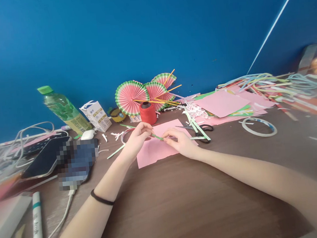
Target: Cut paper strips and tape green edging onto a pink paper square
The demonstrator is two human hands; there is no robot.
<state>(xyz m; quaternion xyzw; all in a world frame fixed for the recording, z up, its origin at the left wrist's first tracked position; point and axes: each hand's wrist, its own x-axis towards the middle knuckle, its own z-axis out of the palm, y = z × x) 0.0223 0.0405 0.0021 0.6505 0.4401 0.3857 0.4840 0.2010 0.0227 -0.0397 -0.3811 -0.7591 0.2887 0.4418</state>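
Observation:
Between my two hands runs a short green paper strip (pixel 157 137), pinched at one end by the fingers of my left hand (pixel 138 138) and at the other by those of my right hand (pixel 181 142). Beneath them a pink paper sheet (pixel 150 157) lies flat on the brown table. Dark-handled scissors (pixel 207 128) rest at the sheet's right side, with pale green strips across them. Partly hidden behind my left hand is a tape roll (pixel 125 136). A red thread spool (pixel 148 114) stands just beyond the sheet.
Pleated pink-and-green paper fans (pixel 131 97) lean by the blue wall. Stacked pink sheets (pixel 221 104), a second tape roll (pixel 259 127) and bundled strips (pixel 271 81) lie right. Leftward are a green-capped bottle (pixel 63 108), a carton (pixel 96 116), a phone (pixel 79 165), its cable and a marker (pixel 37 222).

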